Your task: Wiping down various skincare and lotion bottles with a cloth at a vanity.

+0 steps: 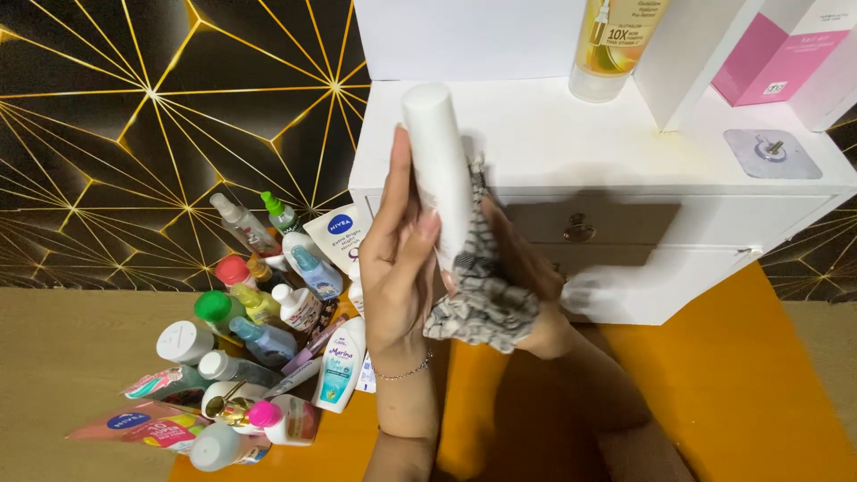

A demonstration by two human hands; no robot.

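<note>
- White cabinet point(571, 143) with a drawer stands on the orange bench point(750, 375); a yellow bottle point(610, 45) and a pink box point(768, 54) sit on top.
- A heap of small bottles and tubes point(259, 339) lies on the bench at the left.
- Left hand point(399, 268): fingers wrapped around the white bottle.
- Right hand point(527, 277): fingers closed on the checked cloth point(482, 295), pressed against the bottle.
- White bottle point(437, 161): a plain, smooth cylinder with a rounded white cap, held nearly upright in front of the cabinet.
</note>
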